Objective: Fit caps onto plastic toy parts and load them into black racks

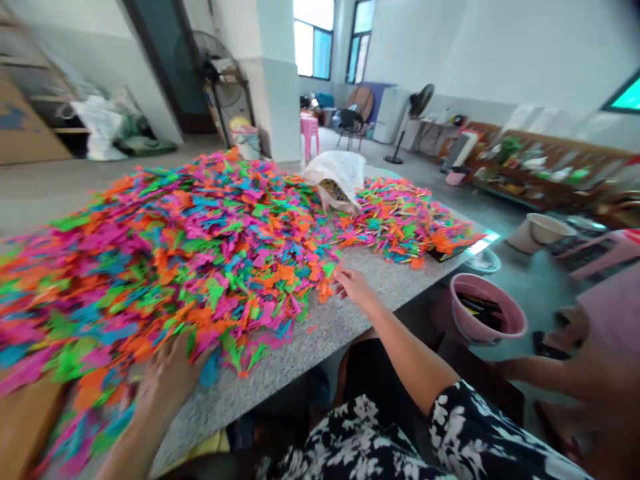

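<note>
A large heap of small flat plastic pieces in pink, orange, green and blue covers much of the grey speckled table. At the heap's near edge, my left hand rests among the pieces, thumb apart from the fingers; some fingertips are hidden. My right hand is at the heap's right edge with its fingers curled inward, beside an orange piece. Whatever those fingers pinch is too small to make out. Farther back lies a second pile of coloured pieces with thin sticks.
A white sack lies open between the piles. Below the table's right edge stands a pink bucket holding dark items. Another person's arm shows at right. A brown board lies at the near left corner.
</note>
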A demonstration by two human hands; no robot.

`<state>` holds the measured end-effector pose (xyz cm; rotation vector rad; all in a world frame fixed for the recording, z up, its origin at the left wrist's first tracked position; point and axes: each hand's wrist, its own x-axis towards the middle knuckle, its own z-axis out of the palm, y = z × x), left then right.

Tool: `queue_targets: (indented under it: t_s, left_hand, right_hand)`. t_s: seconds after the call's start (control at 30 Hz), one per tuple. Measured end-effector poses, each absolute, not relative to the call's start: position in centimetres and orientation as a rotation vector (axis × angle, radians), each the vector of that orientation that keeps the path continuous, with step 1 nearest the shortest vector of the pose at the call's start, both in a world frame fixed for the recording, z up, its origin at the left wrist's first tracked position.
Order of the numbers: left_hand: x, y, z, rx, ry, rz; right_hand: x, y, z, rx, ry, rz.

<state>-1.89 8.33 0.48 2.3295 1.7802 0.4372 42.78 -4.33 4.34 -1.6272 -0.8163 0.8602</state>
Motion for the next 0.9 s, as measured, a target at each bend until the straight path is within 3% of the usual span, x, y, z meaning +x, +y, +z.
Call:
queue_targets:
  t_s: [0.17, 0.3, 0.53, 0.77, 0.9]
  left_hand:
    - [-2.0, 6.4, 0.9, 2.179, 1.779, 0.598]
    - [-2.8, 5.7, 1.4, 1.790, 1.759, 1.004]
    - [-5.8, 5.3, 1.7, 0.908, 1.483, 1.304]
    - [-5.7, 1.6, 0.8, 0.738, 1.338, 1.243]
    - [-4.7, -0.4, -0.1, 0.779, 1.355, 1.187]
  right_hand:
    - [35.0, -5.6, 0.1, -2.064, -1.501, 0.572]
    - [30.6, -6.1, -1.0, -2.040, -1.775, 0.597]
    - [25.8, -6.9, -1.3, -1.782, -2.019, 0.490]
    - [18.9, -3.5, 1.3, -1.613, -2.178, 0.574]
    - [14.0, 1.8, 2.3, -1.787, -2.260, 0.610]
